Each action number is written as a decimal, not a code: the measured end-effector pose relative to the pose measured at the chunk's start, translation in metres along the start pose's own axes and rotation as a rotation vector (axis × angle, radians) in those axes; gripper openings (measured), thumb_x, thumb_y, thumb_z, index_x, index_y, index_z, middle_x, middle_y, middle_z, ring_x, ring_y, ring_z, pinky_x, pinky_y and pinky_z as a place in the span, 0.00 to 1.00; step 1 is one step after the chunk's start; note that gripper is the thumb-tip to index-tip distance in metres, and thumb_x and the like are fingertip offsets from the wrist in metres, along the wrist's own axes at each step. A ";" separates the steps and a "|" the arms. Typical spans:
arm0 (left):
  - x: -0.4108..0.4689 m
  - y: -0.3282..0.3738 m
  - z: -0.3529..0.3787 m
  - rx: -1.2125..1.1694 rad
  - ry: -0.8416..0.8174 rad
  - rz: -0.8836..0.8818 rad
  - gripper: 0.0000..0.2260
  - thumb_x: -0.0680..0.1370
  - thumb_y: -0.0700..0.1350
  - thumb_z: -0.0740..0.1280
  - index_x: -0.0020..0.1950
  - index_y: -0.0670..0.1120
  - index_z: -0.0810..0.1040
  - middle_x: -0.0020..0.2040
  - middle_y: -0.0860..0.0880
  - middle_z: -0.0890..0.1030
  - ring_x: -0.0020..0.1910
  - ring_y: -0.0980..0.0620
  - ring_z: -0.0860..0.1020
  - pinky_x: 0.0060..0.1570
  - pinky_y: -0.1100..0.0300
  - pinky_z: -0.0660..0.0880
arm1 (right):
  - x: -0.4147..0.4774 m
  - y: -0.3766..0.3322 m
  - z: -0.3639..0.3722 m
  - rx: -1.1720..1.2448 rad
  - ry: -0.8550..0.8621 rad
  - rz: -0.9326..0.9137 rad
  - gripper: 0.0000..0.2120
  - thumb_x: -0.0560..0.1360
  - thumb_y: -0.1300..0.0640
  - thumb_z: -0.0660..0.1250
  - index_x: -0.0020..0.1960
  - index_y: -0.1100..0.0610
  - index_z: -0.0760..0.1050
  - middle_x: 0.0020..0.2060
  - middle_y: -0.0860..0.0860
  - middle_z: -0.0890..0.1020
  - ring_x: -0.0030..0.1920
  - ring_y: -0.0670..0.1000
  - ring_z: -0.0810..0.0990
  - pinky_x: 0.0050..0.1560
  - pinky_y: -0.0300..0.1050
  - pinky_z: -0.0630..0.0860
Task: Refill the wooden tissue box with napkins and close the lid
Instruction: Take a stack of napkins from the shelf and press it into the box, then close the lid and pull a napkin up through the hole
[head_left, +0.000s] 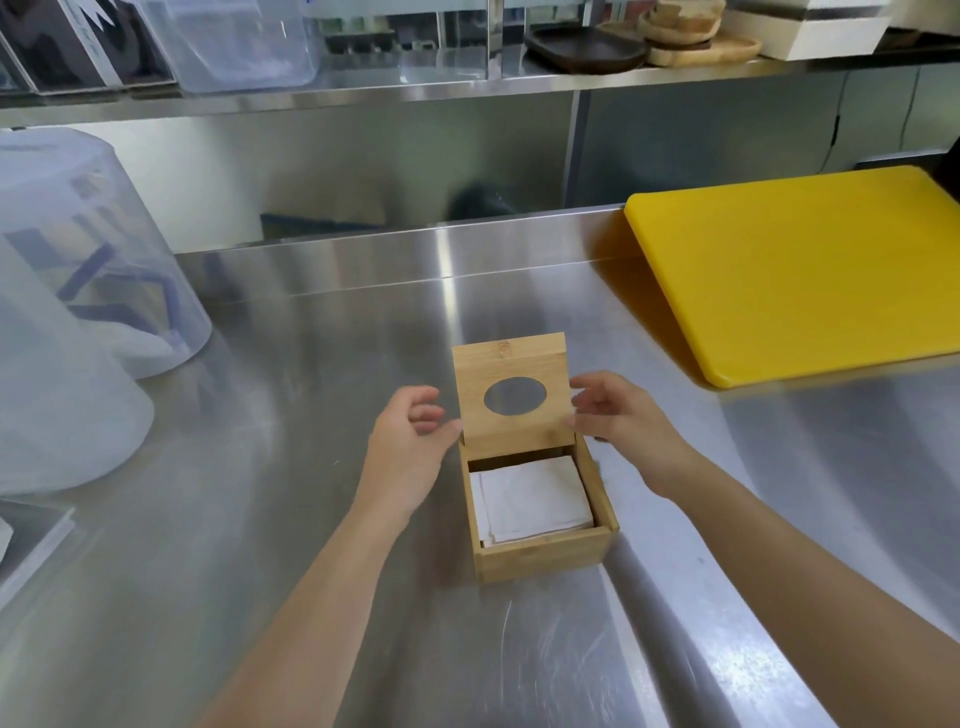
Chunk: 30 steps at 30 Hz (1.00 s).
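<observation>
A wooden tissue box (545, 556) stands on the steel counter in front of me. Its hinged lid (511, 431), with an oval hole, stands upright at the far side. White napkins (530, 499) lie stacked inside the box. My left hand (410, 441) hovers at the lid's left edge with fingers apart, its thumb close to or touching the lid. My right hand (618, 410) is at the lid's right edge, fingers spread, fingertips near the wood. Neither hand holds anything.
A yellow cutting board (800, 275) lies at the back right of the steel counter (311, 519). Translucent plastic containers (88, 260) stand at the left. A shelf above carries a clear tub (234, 41), dark and wooden plates (644, 41).
</observation>
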<state>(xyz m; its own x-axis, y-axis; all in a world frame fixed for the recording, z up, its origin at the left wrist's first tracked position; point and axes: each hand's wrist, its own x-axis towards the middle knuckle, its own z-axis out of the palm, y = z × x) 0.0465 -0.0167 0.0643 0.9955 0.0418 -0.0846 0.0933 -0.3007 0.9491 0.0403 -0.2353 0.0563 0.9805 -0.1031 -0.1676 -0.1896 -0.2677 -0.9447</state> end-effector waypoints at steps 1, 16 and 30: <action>0.001 -0.004 0.001 -0.018 -0.057 -0.052 0.18 0.73 0.41 0.69 0.62 0.49 0.73 0.54 0.50 0.77 0.52 0.53 0.75 0.47 0.61 0.70 | 0.001 0.002 0.002 0.038 -0.068 0.051 0.15 0.72 0.65 0.69 0.57 0.54 0.75 0.49 0.50 0.80 0.52 0.51 0.78 0.49 0.40 0.75; -0.004 -0.018 0.020 -0.268 -0.058 -0.215 0.19 0.69 0.26 0.61 0.30 0.50 0.76 0.36 0.47 0.79 0.40 0.45 0.73 0.40 0.51 0.68 | -0.005 0.001 0.014 0.188 0.026 0.033 0.16 0.69 0.79 0.58 0.42 0.63 0.78 0.34 0.52 0.79 0.38 0.49 0.77 0.40 0.40 0.76; -0.024 -0.003 0.009 -0.568 -0.474 -0.536 0.08 0.71 0.49 0.62 0.42 0.48 0.80 0.43 0.50 0.79 0.44 0.50 0.78 0.49 0.46 0.71 | -0.015 0.010 -0.011 0.444 -0.443 0.339 0.18 0.67 0.46 0.62 0.50 0.56 0.77 0.48 0.53 0.78 0.50 0.54 0.75 0.48 0.50 0.74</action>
<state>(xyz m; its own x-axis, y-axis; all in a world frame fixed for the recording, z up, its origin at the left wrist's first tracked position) 0.0226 -0.0253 0.0607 0.7346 -0.3925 -0.5534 0.6484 0.1659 0.7430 0.0227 -0.2465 0.0524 0.8181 0.3126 -0.4826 -0.5412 0.1351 -0.8299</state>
